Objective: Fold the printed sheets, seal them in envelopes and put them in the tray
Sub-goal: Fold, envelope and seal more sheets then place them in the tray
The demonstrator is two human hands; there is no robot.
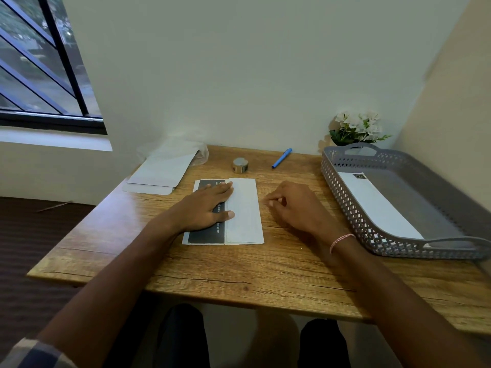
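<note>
A printed sheet [244, 211] lies folded at the middle of the wooden desk, its dark printed panel on the left and a white flap folded over on the right. My left hand [204, 207] lies flat on the dark panel, fingers spread, pressing it down. My right hand [295, 205] rests on the desk just right of the sheet, fingers loosely curled, holding nothing. A grey perforated tray [345, 200] stands at the right with one white envelope [377, 205] inside. A stack of blank envelopes [159, 173] lies at the back left.
A small roll of tape [240, 165] and a blue pen [281, 158] lie behind the sheet. A pot of white flowers [356, 128] stands in the back right corner. Walls close the desk behind and right; a window is at left.
</note>
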